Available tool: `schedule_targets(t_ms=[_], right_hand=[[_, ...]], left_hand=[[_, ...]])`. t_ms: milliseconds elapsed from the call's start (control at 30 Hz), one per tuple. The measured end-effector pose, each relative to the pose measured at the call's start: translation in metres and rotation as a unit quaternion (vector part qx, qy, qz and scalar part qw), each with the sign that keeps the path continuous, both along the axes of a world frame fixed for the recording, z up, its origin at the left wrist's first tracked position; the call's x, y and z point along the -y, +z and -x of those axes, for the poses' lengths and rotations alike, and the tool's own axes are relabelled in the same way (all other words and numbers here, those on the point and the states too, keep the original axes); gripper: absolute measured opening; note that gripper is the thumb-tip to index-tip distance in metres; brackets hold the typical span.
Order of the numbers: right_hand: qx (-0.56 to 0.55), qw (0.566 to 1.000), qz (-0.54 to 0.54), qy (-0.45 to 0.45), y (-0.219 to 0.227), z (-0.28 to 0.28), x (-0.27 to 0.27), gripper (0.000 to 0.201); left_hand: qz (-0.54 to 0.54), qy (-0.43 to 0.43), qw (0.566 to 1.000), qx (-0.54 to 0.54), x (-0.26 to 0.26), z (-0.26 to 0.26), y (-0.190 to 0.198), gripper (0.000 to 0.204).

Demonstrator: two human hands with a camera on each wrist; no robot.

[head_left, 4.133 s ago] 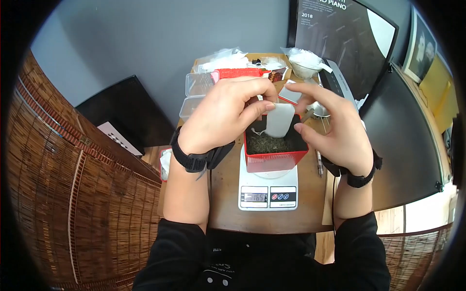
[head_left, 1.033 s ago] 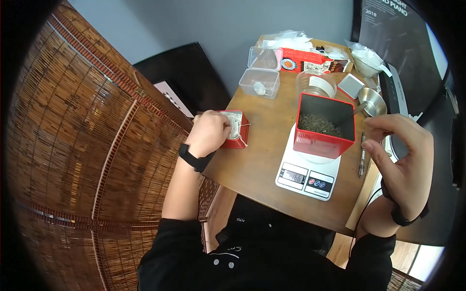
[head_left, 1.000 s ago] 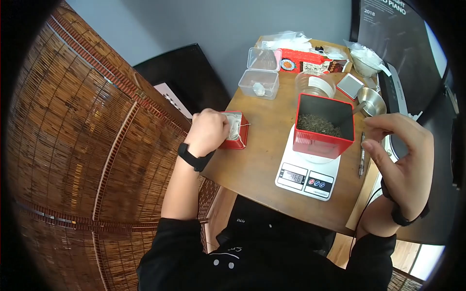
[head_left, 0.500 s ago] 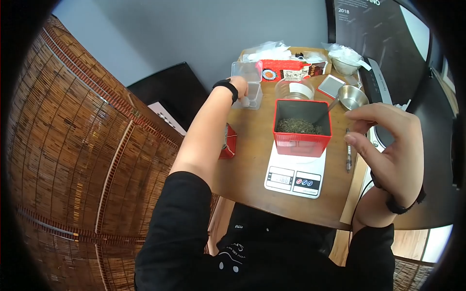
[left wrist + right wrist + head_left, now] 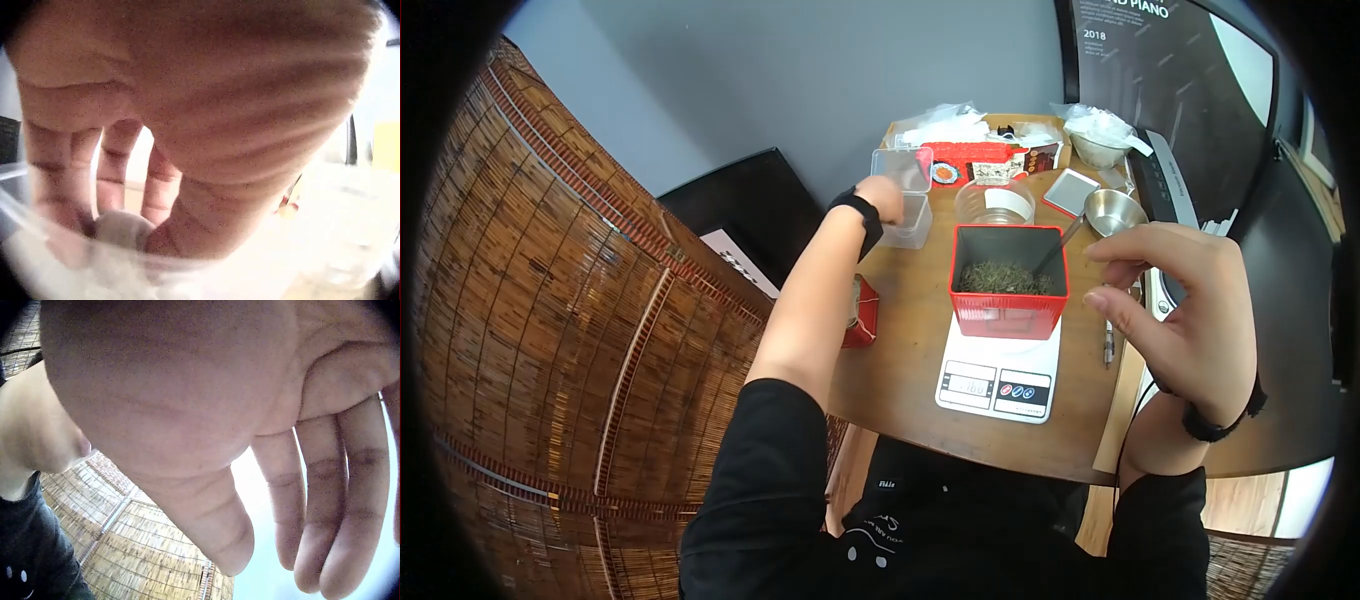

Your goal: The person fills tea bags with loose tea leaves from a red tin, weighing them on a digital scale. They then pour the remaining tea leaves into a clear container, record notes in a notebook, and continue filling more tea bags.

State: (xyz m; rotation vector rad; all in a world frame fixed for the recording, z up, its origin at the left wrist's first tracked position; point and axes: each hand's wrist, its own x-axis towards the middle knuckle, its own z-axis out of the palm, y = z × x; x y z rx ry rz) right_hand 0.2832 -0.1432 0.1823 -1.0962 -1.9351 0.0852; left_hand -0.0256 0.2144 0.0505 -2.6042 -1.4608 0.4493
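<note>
My left hand (image 5: pixel 880 198) is down at the clear plastic box (image 5: pixel 915 225), at the far left of the table. In the left wrist view its thumb and fingers close on a pale, rounded lump (image 5: pixel 122 231) inside the box; its kind is blurred. My right hand (image 5: pixel 1200 310) hovers right of the red tin (image 5: pixel 1005 320), fingers and thumb loosely curved with nothing between them. That tin holds dried, dark tea leaves (image 5: pixel 1000 280) and a spoon handle (image 5: pixel 1058 245), and stands on a white kitchen scale (image 5: pixel 1000 405). A smaller red tin (image 5: pixel 865 315) is partly hidden behind my left forearm.
Behind the tin stand a clear jar (image 5: pixel 995 203), a small flat scale (image 5: pixel 1071 190) and a steel bowl (image 5: pixel 1115 212). Red packets (image 5: pixel 975 160) and a bag-covered bowl (image 5: pixel 1098 140) line the back. A pen (image 5: pixel 1109 345) lies at the right.
Earlier both hands were at a white bag over the red tin. Then my left hand was at the smaller tin's white bags; it has since moved to the plastic box. My right hand has stayed raised.
</note>
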Motion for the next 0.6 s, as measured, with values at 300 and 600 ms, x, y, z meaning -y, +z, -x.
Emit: schedule_targets(t_ms=[300, 600], right_hand=[[-0.001, 1.000, -0.025, -0.008, -0.003, 0.016, -0.021, 0.026], [-0.090, 0.995, -0.041, 0.019, -0.015, 0.035, -0.046, 0.041]], left_hand=[[0.003, -0.093, 0.880, 0.466, 0.178, -0.042, 0.124, 0.023], [0.322, -0.148, 0.591, 0.725, 0.246, -0.064, 0.121, 0.040]])
